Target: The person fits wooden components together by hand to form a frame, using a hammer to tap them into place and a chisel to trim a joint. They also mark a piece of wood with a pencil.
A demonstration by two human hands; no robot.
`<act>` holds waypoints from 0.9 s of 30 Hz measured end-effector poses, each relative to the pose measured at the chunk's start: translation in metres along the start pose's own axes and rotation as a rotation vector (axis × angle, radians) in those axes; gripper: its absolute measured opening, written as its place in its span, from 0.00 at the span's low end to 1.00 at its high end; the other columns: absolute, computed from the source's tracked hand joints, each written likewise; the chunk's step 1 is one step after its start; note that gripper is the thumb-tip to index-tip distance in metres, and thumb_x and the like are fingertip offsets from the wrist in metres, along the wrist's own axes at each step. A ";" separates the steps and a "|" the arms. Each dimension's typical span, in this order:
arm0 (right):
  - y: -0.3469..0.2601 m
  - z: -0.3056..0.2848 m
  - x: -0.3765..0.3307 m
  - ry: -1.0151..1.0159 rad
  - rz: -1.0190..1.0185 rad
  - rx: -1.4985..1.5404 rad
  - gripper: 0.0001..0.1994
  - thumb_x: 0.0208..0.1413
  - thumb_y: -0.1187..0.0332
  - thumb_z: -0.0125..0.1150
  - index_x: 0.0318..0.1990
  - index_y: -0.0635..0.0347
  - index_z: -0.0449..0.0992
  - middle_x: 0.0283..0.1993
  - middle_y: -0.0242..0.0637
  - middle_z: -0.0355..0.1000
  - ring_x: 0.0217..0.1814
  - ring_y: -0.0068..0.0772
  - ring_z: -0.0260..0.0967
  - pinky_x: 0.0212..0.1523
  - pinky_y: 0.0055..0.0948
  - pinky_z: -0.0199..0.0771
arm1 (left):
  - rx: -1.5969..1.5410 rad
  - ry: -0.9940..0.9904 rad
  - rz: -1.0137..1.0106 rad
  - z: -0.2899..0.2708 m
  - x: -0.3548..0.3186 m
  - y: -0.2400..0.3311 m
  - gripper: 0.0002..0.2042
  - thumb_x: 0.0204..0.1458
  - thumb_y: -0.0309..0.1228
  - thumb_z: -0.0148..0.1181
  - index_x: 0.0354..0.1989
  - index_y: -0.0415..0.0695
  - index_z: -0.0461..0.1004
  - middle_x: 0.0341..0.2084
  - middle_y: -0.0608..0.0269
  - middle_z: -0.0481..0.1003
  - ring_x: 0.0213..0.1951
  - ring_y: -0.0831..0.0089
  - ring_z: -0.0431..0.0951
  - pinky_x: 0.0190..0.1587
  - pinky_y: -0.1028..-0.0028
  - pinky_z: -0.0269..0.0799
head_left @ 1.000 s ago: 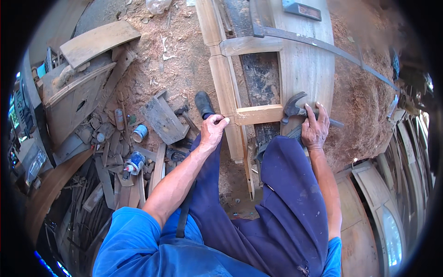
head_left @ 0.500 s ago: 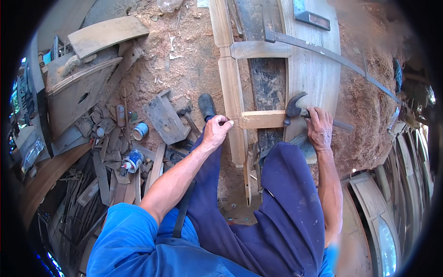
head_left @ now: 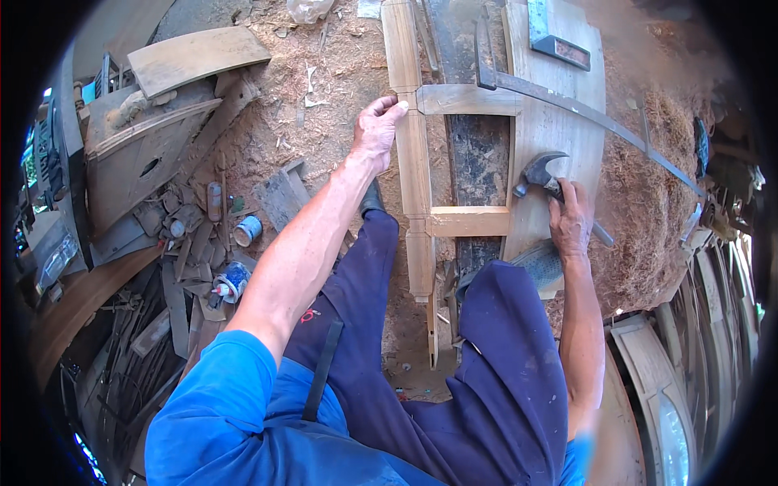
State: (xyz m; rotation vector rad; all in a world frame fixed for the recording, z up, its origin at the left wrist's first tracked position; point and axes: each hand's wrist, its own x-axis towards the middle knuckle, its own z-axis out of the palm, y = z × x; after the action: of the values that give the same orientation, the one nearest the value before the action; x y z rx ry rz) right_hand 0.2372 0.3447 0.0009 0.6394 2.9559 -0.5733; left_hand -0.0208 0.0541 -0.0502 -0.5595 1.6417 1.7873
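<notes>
My right hand (head_left: pixel 573 217) is closed round the handle of a claw hammer (head_left: pixel 541 172), whose dark metal head is over a wide pale board (head_left: pixel 559 121). At the left edge of a long wooden stile (head_left: pixel 415 162), beside its joint with the far crosspiece (head_left: pixel 470 100), is my left hand (head_left: pixel 378 134). Its thumb and fingers are pinched together; anything between them is too small to make out. A second, more yellow crosspiece (head_left: pixel 470 221) joins stile and board nearer my knees.
A long metal bar clamp (head_left: pixel 600 119) crosses the board, with a blue-and-grey tool (head_left: pixel 559 49) beyond it. Wood shavings cover the ground. To the left are a wooden box (head_left: pixel 282 194), cans (head_left: pixel 247 231) and scrap wood; panels (head_left: pixel 648 356) lean at right.
My left hand has moved away from me along the stile, from the near crosspiece joint to the far one. The hammer has turned, and its head is now farther from the near crosspiece.
</notes>
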 end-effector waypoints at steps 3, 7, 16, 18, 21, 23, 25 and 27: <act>0.000 -0.003 0.002 -0.022 0.005 -0.008 0.24 0.49 0.71 0.65 0.57 0.52 0.73 0.49 0.43 0.69 0.54 0.49 0.68 0.56 0.46 0.66 | -0.071 0.011 -0.050 0.005 -0.005 0.006 0.14 0.57 0.28 0.65 0.50 0.38 0.75 0.41 0.63 0.79 0.41 0.76 0.79 0.44 0.73 0.78; -0.006 -0.002 0.006 0.015 -0.047 0.003 0.24 0.49 0.72 0.65 0.57 0.52 0.72 0.48 0.42 0.69 0.52 0.49 0.69 0.55 0.47 0.66 | -0.056 -0.011 -0.069 -0.006 0.004 0.010 0.12 0.57 0.30 0.67 0.47 0.43 0.75 0.38 0.66 0.79 0.38 0.76 0.80 0.41 0.71 0.78; -0.002 -0.005 0.005 0.011 -0.038 0.001 0.24 0.49 0.72 0.65 0.57 0.52 0.72 0.47 0.42 0.69 0.52 0.49 0.68 0.55 0.47 0.66 | 0.041 -0.048 -0.118 -0.004 0.009 0.022 0.07 0.56 0.34 0.67 0.38 0.46 0.78 0.34 0.70 0.77 0.35 0.77 0.76 0.43 0.68 0.76; -0.003 -0.005 0.005 0.003 -0.032 0.008 0.24 0.49 0.71 0.65 0.57 0.52 0.72 0.47 0.42 0.69 0.52 0.50 0.68 0.55 0.47 0.66 | 0.093 -0.056 -0.121 -0.007 0.010 0.023 0.07 0.57 0.35 0.66 0.39 0.46 0.79 0.35 0.69 0.77 0.37 0.78 0.76 0.43 0.67 0.76; -0.004 -0.005 0.005 -0.009 -0.021 0.016 0.23 0.50 0.71 0.65 0.56 0.52 0.72 0.48 0.42 0.69 0.52 0.50 0.68 0.54 0.46 0.66 | 0.126 -0.080 -0.110 -0.008 0.013 0.023 0.09 0.57 0.36 0.65 0.40 0.46 0.78 0.38 0.68 0.78 0.40 0.78 0.76 0.44 0.66 0.76; -0.004 -0.006 0.005 -0.012 -0.014 0.017 0.23 0.50 0.71 0.65 0.56 0.52 0.72 0.48 0.42 0.69 0.53 0.50 0.68 0.54 0.46 0.66 | 0.108 -0.086 -0.108 -0.006 0.014 0.023 0.10 0.55 0.35 0.66 0.41 0.44 0.78 0.36 0.66 0.78 0.37 0.77 0.78 0.40 0.70 0.77; -0.003 -0.008 0.005 -0.025 -0.012 0.012 0.23 0.50 0.71 0.65 0.56 0.52 0.72 0.48 0.42 0.69 0.52 0.50 0.68 0.54 0.47 0.66 | 0.089 -0.094 -0.105 -0.005 0.013 0.022 0.12 0.54 0.34 0.68 0.42 0.41 0.78 0.35 0.65 0.78 0.34 0.77 0.79 0.36 0.73 0.78; -0.002 -0.009 0.004 -0.034 -0.002 -0.002 0.24 0.50 0.73 0.64 0.57 0.52 0.72 0.49 0.42 0.69 0.53 0.51 0.68 0.55 0.46 0.67 | 0.120 -0.140 -0.159 -0.005 0.012 0.020 0.13 0.57 0.36 0.65 0.47 0.45 0.75 0.41 0.66 0.79 0.44 0.76 0.78 0.49 0.66 0.76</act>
State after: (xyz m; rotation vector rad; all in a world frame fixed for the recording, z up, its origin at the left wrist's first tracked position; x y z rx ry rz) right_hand 0.2332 0.3478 0.0099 0.6197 2.9253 -0.5760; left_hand -0.0436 0.0510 -0.0449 -0.4858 1.5519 1.5661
